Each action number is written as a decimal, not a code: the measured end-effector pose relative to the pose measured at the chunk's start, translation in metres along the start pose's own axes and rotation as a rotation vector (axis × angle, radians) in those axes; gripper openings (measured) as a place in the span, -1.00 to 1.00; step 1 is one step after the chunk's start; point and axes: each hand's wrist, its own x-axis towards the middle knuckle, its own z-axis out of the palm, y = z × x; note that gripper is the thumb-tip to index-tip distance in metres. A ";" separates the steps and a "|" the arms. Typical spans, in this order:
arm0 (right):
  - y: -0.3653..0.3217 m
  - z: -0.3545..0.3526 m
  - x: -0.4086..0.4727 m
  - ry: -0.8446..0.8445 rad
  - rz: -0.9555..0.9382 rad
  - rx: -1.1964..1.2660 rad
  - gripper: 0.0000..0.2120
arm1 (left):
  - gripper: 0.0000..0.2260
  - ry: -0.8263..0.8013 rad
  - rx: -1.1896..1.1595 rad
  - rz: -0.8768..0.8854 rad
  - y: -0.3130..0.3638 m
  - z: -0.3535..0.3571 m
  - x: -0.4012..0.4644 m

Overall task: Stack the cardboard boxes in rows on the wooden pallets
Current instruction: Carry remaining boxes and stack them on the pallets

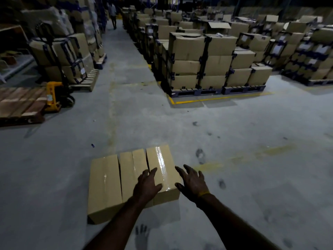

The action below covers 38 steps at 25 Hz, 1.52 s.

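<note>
both hands [169,183] spread, holding nothing, flanking rightmost of 3 floor boxes [163,170]

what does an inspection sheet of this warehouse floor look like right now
surface: grey concrete floor, scuffed, with footprints and yellow painted lines.
job's things: three long boxes side by side on the floor; empty wooden pallet at left; stacked pallets of boxes ahead.
clutter: small dark scrap on the floor.
grippers: left hand flat on the rightmost box; right hand open beside it, contact unclear.
cables: nothing seen.
surroundings: yellow pallet jack at left; a person far down the aisle.
</note>
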 end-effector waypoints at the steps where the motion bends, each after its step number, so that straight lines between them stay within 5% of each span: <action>1: 0.008 0.000 0.018 -0.013 -0.001 0.002 -0.35 | -0.30 -0.008 -0.003 -0.009 0.002 0.004 0.016; 16: 0.154 0.100 0.305 -0.154 -0.031 0.131 -0.40 | -0.32 -0.110 -0.013 -0.284 0.012 0.118 0.278; 26: 0.197 0.359 0.480 -0.287 -0.031 0.025 -0.25 | -0.34 -0.133 0.150 -0.296 -0.118 0.313 0.465; 31: 0.200 0.452 0.526 -0.308 0.014 0.085 -0.33 | -0.35 -0.157 0.263 -0.265 -0.202 0.387 0.508; 38: 0.222 0.540 0.554 -0.328 0.044 -0.022 -0.19 | -0.33 -0.010 0.282 -0.200 -0.271 0.463 0.515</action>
